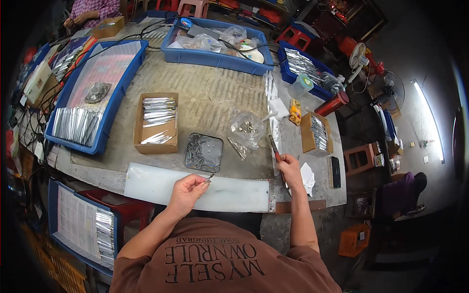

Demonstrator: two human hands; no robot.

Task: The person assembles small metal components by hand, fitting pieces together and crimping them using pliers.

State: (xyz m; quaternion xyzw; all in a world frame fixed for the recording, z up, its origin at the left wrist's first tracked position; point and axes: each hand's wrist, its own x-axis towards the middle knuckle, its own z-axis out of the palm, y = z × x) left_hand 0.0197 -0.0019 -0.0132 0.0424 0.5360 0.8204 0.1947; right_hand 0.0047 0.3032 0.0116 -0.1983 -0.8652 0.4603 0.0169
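My left hand (187, 193) pinches a small, slim metal piece (210, 177) between thumb and fingertips, above a long pale sheet (234, 194) at the table's near edge. In my right hand (291, 171) is a slim tool with a red handle (277, 156); its narrow end points away from me, and its kind is unclear. Just beyond my left hand lies a dark-rimmed tray (212, 146) of small metal pins. Past it, a clear plastic bag (239, 122) holds small metal parts, with more loose metal pieces (238, 148) beside it.
A cardboard box (156, 147) of shiny strips stands left of the tray, another box (310, 146) at right. Blue bins (215, 59) stand at the back and left. Crumpled white paper (308, 178) lies beside my right hand. Another person (93, 12) sits at the far left.
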